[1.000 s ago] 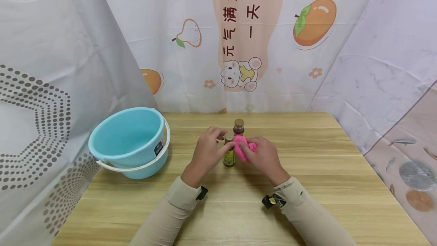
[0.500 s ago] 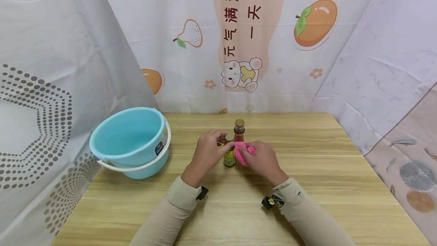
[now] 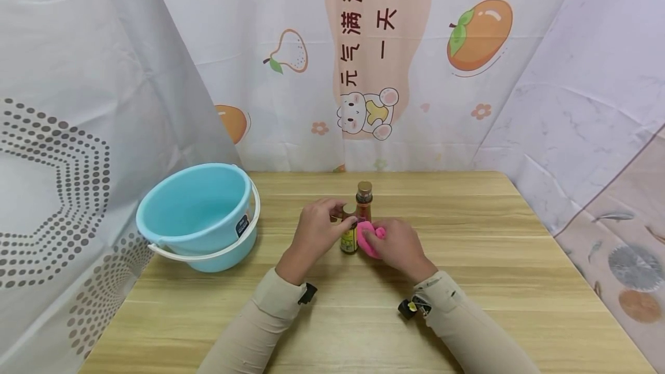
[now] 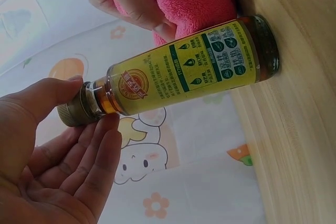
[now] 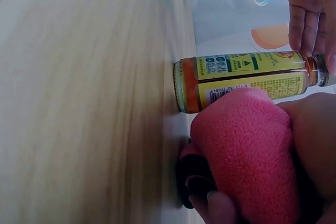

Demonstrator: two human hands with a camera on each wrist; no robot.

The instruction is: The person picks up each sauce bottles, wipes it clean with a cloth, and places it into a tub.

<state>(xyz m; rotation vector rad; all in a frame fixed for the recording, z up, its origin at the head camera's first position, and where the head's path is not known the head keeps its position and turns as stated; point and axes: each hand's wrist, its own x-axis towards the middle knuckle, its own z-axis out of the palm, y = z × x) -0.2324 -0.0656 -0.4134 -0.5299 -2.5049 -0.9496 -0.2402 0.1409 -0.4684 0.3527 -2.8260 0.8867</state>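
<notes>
A small glass bottle with a yellow label [image 3: 349, 241] stands upright on the wooden table. My left hand [image 3: 317, 231] pinches it at the gold cap and neck, thumb on one side and fingers on the other, as the left wrist view shows. My right hand [image 3: 401, 248] grips a bunched pink cloth [image 3: 369, 241] and holds it against the side of the label. In the right wrist view the fluffy cloth [image 5: 247, 150] covers part of the label beside the barcode. Just behind stands a second, darker bottle [image 3: 365, 196] with a gold cap, its lower part hidden by the cloth and hand.
To the left on the table [image 3: 467, 305] stands a light blue bucket [image 3: 244, 201] with a white handle. A printed curtain [image 3: 291, 120] hangs along the back edge, and more cloth hangs at both sides.
My right hand has slid the pink cloth down along the bottle's side, uncovering more of the bottle behind. My left hand has stayed at the cap.
</notes>
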